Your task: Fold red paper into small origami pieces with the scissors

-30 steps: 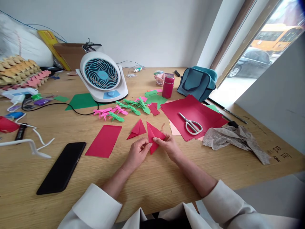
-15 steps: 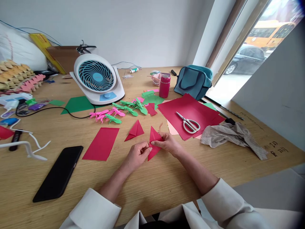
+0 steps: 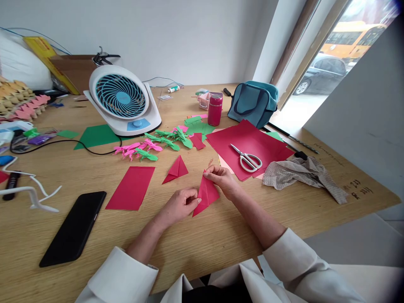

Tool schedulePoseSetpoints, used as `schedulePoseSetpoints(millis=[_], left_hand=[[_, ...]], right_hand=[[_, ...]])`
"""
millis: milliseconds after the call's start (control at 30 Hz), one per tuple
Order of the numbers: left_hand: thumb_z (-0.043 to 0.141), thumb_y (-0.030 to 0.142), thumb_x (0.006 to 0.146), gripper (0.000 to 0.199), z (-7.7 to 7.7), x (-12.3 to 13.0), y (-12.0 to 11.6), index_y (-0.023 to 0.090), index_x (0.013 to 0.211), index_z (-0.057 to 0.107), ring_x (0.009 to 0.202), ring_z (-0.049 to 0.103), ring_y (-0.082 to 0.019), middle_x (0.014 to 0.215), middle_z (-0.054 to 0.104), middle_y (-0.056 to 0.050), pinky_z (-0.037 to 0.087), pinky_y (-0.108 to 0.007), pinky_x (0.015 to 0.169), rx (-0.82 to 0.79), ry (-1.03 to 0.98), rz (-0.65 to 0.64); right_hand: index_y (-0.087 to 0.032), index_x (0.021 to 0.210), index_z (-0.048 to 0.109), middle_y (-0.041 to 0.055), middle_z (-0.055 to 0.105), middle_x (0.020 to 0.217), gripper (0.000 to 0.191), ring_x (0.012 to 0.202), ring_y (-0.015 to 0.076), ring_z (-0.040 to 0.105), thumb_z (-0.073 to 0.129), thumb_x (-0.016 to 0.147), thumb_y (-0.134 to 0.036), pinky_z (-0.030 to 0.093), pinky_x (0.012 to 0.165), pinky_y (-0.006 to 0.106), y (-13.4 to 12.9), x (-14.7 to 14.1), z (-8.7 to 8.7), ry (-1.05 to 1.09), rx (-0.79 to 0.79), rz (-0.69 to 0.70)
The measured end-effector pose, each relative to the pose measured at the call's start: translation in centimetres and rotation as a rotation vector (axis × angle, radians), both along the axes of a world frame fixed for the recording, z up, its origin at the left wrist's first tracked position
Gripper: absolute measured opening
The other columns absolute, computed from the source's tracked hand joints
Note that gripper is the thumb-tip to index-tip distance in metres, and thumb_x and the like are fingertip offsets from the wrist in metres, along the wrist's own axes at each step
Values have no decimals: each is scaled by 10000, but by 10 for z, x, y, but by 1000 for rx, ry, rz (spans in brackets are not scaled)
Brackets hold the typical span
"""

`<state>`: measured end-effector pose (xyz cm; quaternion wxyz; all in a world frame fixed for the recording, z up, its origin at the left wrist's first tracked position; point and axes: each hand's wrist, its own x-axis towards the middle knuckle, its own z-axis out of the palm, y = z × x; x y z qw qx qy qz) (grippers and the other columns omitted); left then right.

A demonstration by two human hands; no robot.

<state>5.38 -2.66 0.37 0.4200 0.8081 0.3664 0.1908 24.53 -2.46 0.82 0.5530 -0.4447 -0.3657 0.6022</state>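
Observation:
A folded red paper (image 3: pixel 207 193) is held between both hands just above the wooden table. My left hand (image 3: pixel 183 203) pinches its lower left edge between thumb and fingers. At its top tip, my right hand (image 3: pixel 220 178) has closed thumb and fingertips on the paper. Another folded red triangle (image 3: pixel 176 169) lies on the table just beyond my left hand. Farther left is a flat red rectangular sheet (image 3: pixel 131 187). White-handled scissors (image 3: pixel 249 160) rest on a stack of large red sheets (image 3: pixel 232 141) to the right.
A black phone (image 3: pixel 74 229) lies at the left front. Pink and green paper figures (image 3: pixel 167 139) sit before a white fan (image 3: pixel 123 99). Behind are a red thermos (image 3: pixel 215 110) and a blue bag (image 3: pixel 252 103). A patterned cloth (image 3: pixel 303 174) lies on the right.
My right hand has shifted from the right side of the folded paper up to its top tip. The paper has turned and shows a wider face. The view has shifted slightly.

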Motion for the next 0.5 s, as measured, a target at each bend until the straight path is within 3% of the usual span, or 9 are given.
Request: schedulePoseSetpoints(millis=[167,500], left_hand=[[499,266,860,301,0,-1,0,187,615,342,581,322,-91,623,348,57,246,-235,541,-39,20,-18],[514,345,858,321,-10,3,5,195,611,373,538,325,-88,579,329,64,265,-228,526,-15,-86,180]], right_hand=[[-175,693,618,-60,536,599,355,517,63,404,833,611,-444,314,511,216,-1,2,1,-6,-21,3],[-175,670,614,-32,623,633,419,565,104,505,873,550,-482,385,578,249,-2,-5,-5,-45,-85,179]])
